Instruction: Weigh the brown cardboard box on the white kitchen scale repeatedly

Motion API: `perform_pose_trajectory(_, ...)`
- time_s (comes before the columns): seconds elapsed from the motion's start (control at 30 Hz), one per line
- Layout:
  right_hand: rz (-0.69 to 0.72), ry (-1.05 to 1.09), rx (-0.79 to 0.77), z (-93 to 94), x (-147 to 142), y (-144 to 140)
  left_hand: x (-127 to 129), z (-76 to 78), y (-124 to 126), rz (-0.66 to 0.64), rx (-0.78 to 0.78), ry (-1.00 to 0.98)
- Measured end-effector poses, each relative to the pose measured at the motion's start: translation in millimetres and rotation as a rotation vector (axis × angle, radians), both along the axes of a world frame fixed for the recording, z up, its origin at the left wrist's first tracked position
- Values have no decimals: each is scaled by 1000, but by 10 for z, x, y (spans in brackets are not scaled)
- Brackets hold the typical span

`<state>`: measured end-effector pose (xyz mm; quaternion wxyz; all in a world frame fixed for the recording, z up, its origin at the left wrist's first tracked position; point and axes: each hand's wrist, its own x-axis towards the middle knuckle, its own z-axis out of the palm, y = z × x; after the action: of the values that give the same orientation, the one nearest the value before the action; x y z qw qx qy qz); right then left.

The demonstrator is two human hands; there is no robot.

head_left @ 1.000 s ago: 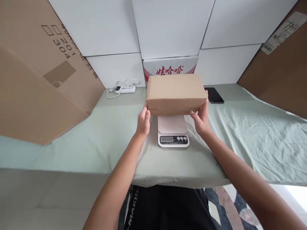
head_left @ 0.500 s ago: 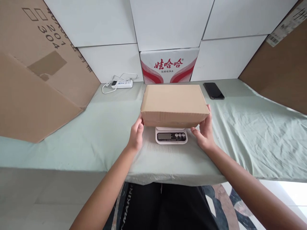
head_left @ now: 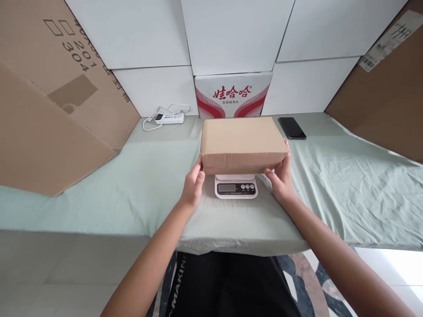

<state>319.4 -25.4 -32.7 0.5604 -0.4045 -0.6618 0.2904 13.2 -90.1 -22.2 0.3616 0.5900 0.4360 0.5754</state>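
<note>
A closed brown cardboard box (head_left: 243, 143) rests on a small white digital scale (head_left: 235, 187) on the pale green cloth-covered table (head_left: 132, 193). My left hand (head_left: 193, 187) grips the box's near left corner. At the near right corner, my right hand (head_left: 280, 178) holds the box, thumb along its side. The box covers the scale's platform; only the display and buttons show in front.
A white and red printed carton (head_left: 233, 94) stands behind the box against white blocks. A black phone (head_left: 291, 128) lies at the back right, a white power strip (head_left: 167, 118) with cable at the back left. Big cardboard sheets (head_left: 56, 101) lean at both sides.
The box came down from above the scale onto its platform, then shifted slightly. Both hands stayed on its near corners.
</note>
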Motion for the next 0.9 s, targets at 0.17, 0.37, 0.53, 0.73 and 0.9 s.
perform_pose_trajectory(0.17,-5,3,7,1,7,-7,9,4,9,2,5,-9)
perform_pose_trajectory(0.37,-1,17,5,-10,18,12,24,-7,27,-17,10,-17)
perform_pose_trajectory(0.53,-5,12,21,15,10,-10,30,6,14,8,1,-27)
perform_pose_trajectory(0.73,-14,50,47,12,41,-4,19,16,-17,39,-1,-33)
perform_pose_trajectory(0.9,-4,48,46,34,43,-5,18,27,-25,47,5,-40)
